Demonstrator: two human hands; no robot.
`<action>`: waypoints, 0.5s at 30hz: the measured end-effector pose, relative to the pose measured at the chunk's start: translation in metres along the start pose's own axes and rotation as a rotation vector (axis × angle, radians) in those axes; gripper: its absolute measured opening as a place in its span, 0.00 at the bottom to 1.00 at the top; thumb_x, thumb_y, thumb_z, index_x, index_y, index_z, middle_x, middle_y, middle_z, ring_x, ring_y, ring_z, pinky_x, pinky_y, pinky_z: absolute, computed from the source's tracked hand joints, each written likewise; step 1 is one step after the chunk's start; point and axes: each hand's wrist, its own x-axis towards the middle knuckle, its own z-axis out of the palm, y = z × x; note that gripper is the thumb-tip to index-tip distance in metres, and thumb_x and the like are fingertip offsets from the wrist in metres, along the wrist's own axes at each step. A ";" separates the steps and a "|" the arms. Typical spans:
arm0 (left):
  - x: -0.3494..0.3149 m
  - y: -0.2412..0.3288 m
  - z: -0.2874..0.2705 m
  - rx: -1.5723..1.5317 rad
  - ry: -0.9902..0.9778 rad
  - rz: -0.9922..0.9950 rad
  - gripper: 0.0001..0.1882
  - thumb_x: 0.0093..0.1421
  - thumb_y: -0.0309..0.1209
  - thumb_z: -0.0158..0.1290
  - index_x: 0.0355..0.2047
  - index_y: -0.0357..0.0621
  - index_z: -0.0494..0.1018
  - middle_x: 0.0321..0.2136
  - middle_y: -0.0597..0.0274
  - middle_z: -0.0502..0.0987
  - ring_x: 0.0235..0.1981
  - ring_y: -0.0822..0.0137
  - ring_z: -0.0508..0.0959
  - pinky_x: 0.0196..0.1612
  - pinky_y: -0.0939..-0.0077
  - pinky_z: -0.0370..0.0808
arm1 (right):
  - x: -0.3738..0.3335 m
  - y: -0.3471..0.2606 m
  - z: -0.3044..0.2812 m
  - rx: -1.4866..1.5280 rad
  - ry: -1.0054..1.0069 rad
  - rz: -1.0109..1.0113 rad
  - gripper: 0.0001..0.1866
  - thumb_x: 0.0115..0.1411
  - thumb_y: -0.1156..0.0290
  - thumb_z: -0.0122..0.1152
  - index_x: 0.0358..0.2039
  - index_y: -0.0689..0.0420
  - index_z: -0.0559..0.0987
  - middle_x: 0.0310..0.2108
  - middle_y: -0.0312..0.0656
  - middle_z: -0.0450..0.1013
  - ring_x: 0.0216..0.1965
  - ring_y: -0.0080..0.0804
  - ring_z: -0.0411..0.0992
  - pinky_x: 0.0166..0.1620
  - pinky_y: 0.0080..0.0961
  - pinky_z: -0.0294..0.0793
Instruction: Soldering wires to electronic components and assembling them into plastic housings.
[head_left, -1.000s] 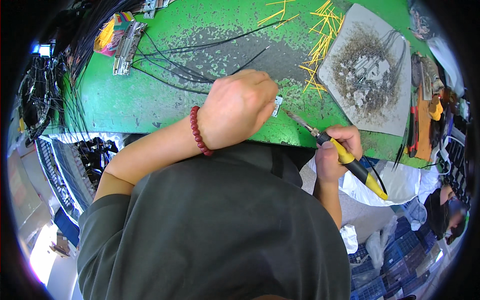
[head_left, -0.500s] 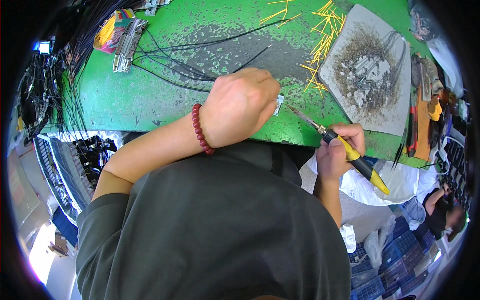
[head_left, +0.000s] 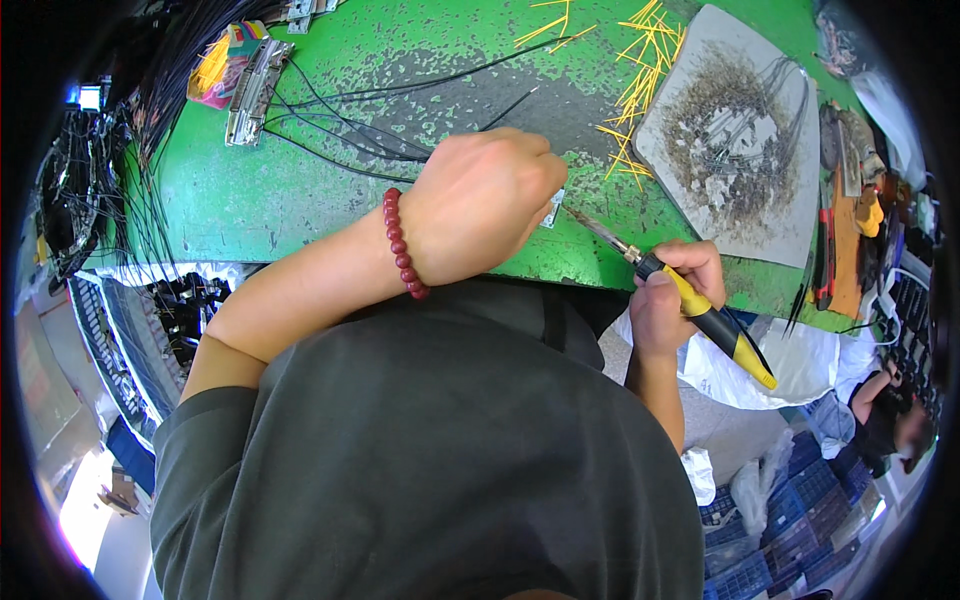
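Observation:
My left hand (head_left: 488, 200), with a dark red bead bracelet (head_left: 400, 245) at the wrist, is closed near the front of the green bench. Its fingers curl under, so what they pinch is hidden. A small silvery metal piece (head_left: 551, 209) shows just past the knuckles, and a black wire (head_left: 508, 110) sticks out beyond the hand. In my right hand (head_left: 657, 325) is a yellow-and-black soldering iron (head_left: 735, 345), gripped like a pen. Its tip points up and left, close beside the metal piece; whether they touch I cannot tell.
A grey slab (head_left: 655, 135) with dark residue lies at the right, next to loose yellow sticks (head_left: 640, 95). Pliers with red handles (head_left: 825, 260) rest at the right edge. Farther left are a metal bracket (head_left: 258, 92) with black wires and a colourful box (head_left: 212, 75). Another person (head_left: 880, 410) sits far right.
The soldering iron and my right hand have shifted slightly up and left, the tip a little nearer the metal piece. My left hand has tilted a little and stays closed.

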 end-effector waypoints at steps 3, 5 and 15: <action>0.002 0.000 -0.001 0.003 -0.045 -0.011 0.06 0.50 0.27 0.54 0.24 0.40 0.68 0.25 0.57 0.72 0.31 0.52 0.74 0.31 0.61 0.72 | -0.001 0.000 0.001 -0.045 0.006 -0.042 0.13 0.50 0.68 0.63 0.29 0.62 0.70 0.21 0.33 0.64 0.20 0.15 0.56 0.25 0.14 0.53; 0.002 0.000 -0.002 -0.015 -0.049 -0.019 0.06 0.50 0.27 0.54 0.24 0.40 0.68 0.26 0.56 0.72 0.31 0.52 0.74 0.32 0.61 0.72 | -0.002 -0.002 0.002 -0.051 -0.011 -0.025 0.13 0.49 0.69 0.64 0.29 0.62 0.71 0.22 0.33 0.66 0.21 0.15 0.58 0.26 0.13 0.55; 0.002 -0.001 -0.001 -0.025 -0.050 -0.028 0.06 0.51 0.27 0.53 0.24 0.40 0.68 0.25 0.56 0.71 0.31 0.52 0.74 0.31 0.61 0.72 | -0.002 0.000 -0.001 -0.157 -0.065 0.013 0.12 0.50 0.69 0.64 0.29 0.62 0.71 0.22 0.34 0.67 0.21 0.16 0.59 0.26 0.13 0.58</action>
